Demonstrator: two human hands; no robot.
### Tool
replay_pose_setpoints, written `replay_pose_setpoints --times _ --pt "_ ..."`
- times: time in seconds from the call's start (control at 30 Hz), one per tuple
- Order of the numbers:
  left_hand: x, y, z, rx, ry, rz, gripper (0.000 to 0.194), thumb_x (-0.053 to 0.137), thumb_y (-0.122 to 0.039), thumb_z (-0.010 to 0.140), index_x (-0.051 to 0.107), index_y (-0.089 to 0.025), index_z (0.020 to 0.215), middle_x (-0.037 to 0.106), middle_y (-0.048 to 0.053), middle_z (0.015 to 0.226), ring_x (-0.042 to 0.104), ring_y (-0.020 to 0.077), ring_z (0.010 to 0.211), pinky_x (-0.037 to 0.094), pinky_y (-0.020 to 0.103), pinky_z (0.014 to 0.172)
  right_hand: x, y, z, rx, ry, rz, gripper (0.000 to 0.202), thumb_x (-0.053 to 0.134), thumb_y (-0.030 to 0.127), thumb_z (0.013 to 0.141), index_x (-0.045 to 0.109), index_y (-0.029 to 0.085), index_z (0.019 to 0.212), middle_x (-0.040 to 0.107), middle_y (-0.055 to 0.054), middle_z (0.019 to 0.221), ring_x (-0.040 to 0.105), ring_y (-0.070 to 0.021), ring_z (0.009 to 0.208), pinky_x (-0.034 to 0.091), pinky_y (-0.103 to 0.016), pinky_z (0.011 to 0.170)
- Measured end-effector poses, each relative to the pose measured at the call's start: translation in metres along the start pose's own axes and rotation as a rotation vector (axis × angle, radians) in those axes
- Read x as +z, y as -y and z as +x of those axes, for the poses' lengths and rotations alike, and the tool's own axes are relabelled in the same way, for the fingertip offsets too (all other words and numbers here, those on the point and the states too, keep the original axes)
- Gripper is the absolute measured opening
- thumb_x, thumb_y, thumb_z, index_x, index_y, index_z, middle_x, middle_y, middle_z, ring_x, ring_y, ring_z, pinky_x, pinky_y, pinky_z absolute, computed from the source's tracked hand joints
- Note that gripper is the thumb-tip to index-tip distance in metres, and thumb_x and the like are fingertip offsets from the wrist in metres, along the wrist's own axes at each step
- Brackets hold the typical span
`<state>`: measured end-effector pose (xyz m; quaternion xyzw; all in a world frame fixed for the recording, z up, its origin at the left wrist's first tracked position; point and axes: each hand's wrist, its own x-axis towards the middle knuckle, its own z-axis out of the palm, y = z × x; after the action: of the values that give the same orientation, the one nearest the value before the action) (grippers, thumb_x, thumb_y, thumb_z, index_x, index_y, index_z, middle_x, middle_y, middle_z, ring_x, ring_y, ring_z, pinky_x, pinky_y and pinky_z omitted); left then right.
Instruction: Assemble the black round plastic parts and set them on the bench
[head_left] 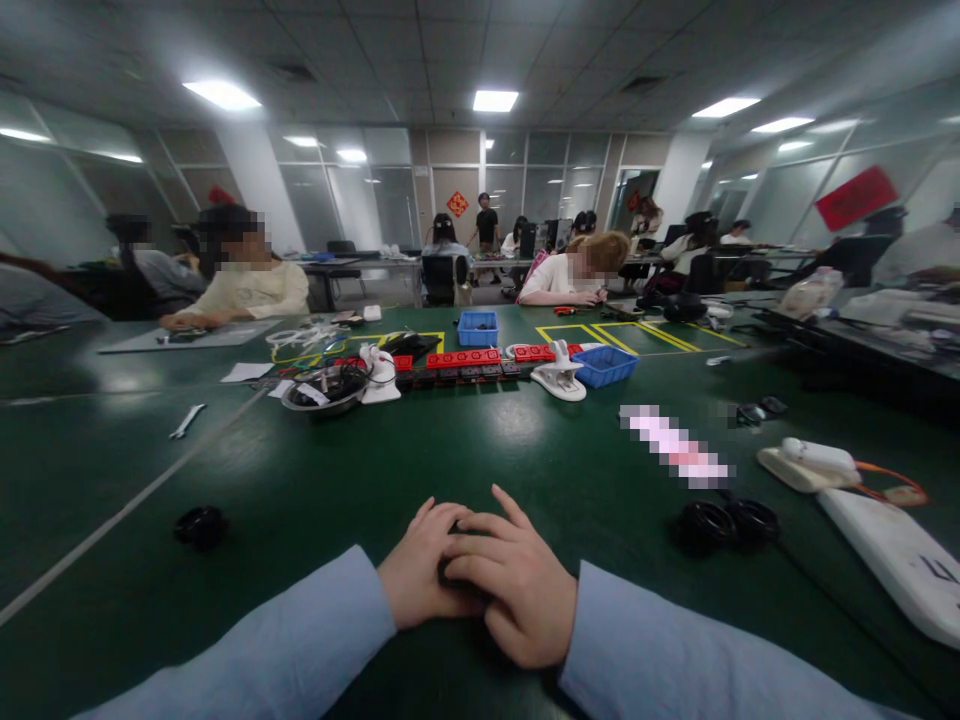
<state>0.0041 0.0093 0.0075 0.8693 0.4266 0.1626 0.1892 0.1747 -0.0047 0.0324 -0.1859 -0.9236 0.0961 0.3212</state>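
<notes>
My left hand [420, 575] and my right hand [525, 590] meet over the green table close to me. The right hand's fingers are spread and reach across the left hand, touching it. My left hand is curled, its fingers partly covered by the right. A dark patch shows between the two hands; whether it is an object or only shadow I cannot tell. Left of them lies a coiled black cable [201, 527]. To the right rests a pair of black coils [727, 524] with a cord running from them.
A wrench [187, 421] lies at left. Further back are a metal bowl [330, 402] of cables, white clamp bases [559, 378], red blocks [463, 359] and blue bins [604, 367]. A white box-like device [896, 560] lies at right. Other people sit at tables beyond.
</notes>
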Motion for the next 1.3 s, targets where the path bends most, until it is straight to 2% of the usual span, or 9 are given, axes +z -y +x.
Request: replay_pose_setpoints --times 0.07,0.17,0.3,0.4,0.5,0.6,0.8,0.97,1.3 --pt "0.001 0.001 0.000 -0.009 -0.014 -0.011 0.060 0.070 -0.039 0.054 0.051 -0.024 0.109 0.050 0.005 0.109 0.044 0.0255 0.105 0.015 0.053 0.099 -0.004 0.003 0.001 0.059 -0.033 -0.021 0.044 0.038 0.016 0.059 0.051 0.018 0.101 0.059 -0.004 0.102 0.045 -0.0198 0.102 0.004 -0.047 0.103" --pt "0.001 0.003 -0.001 0.004 -0.020 0.018 0.048 0.068 -0.036 0.057 0.055 -0.026 0.102 0.050 0.004 0.111 0.043 0.0255 0.108 0.014 0.052 0.100 -0.008 0.007 0.002 0.199 -0.060 -0.065 0.043 0.040 0.016 0.062 0.049 0.017 0.104 0.057 -0.006 0.103 0.047 -0.0197 0.096 0.010 -0.046 0.102" --pt "0.001 0.003 -0.002 -0.037 -0.043 0.038 0.041 0.068 -0.038 0.058 0.058 -0.023 0.096 0.050 0.005 0.113 0.040 0.0272 0.110 0.013 0.052 0.100 -0.007 0.009 0.004 0.366 -0.039 -0.103 0.045 0.055 0.030 0.068 0.046 0.016 0.110 0.054 -0.007 0.103 0.045 -0.0215 0.094 0.022 -0.044 0.096" --pt "0.000 0.001 -0.002 -0.041 -0.059 0.036 0.039 0.067 -0.039 0.058 0.058 -0.022 0.092 0.051 0.005 0.112 0.041 0.0269 0.109 0.013 0.052 0.101 -0.001 0.009 0.005 0.473 -0.004 -0.137 0.048 0.063 0.037 0.064 0.048 0.015 0.105 0.054 -0.007 0.096 0.045 -0.0222 0.088 0.033 -0.040 0.084" --pt "0.000 -0.002 -0.001 -0.051 -0.077 0.043 0.036 0.067 -0.030 0.057 0.058 -0.022 0.091 0.052 0.004 0.108 0.044 0.0256 0.106 0.015 0.051 0.101 0.004 0.008 0.004 0.533 0.033 -0.183 0.036 0.063 0.033 0.066 0.051 0.016 0.095 0.053 -0.006 0.088 0.044 -0.0214 0.082 0.036 -0.038 0.076" --pt "0.000 -0.005 -0.001 -0.064 -0.079 0.042 0.034 0.065 -0.027 0.056 0.059 -0.023 0.090 0.053 0.004 0.106 0.044 0.0258 0.105 0.016 0.051 0.100 0.005 0.009 0.004 0.529 0.054 -0.195 0.025 0.061 0.029 0.069 0.052 0.016 0.088 0.052 -0.006 0.087 0.044 -0.0208 0.081 0.036 -0.038 0.076" --pt "-0.001 -0.005 -0.001 -0.067 -0.070 0.033 0.032 0.062 -0.024 0.057 0.058 -0.022 0.088 0.053 0.003 0.106 0.044 0.0256 0.105 0.016 0.050 0.101 0.005 0.008 0.004 0.464 0.063 -0.178 0.022 0.056 0.023 0.070 0.052 0.016 0.090 0.051 -0.007 0.090 0.044 -0.0203 0.084 0.035 -0.038 0.079" --pt "0.001 -0.001 -0.001 -0.052 -0.062 0.025 0.042 0.064 -0.024 0.055 0.057 -0.023 0.096 0.052 0.003 0.106 0.044 0.0249 0.105 0.017 0.048 0.101 0.004 0.006 0.003 0.386 0.095 -0.139 0.026 0.051 0.019 0.069 0.051 0.015 0.095 0.051 -0.007 0.094 0.044 -0.0200 0.087 0.034 -0.037 0.081" --pt "0.000 -0.002 0.000 -0.036 -0.059 0.009 0.042 0.069 -0.026 0.055 0.060 -0.025 0.096 0.052 0.002 0.107 0.043 0.0251 0.105 0.017 0.048 0.100 0.001 0.005 0.002 0.245 0.090 -0.034 0.037 0.043 0.013 0.058 0.052 0.013 0.094 0.053 -0.008 0.093 0.043 -0.0198 0.089 0.032 -0.036 0.086"
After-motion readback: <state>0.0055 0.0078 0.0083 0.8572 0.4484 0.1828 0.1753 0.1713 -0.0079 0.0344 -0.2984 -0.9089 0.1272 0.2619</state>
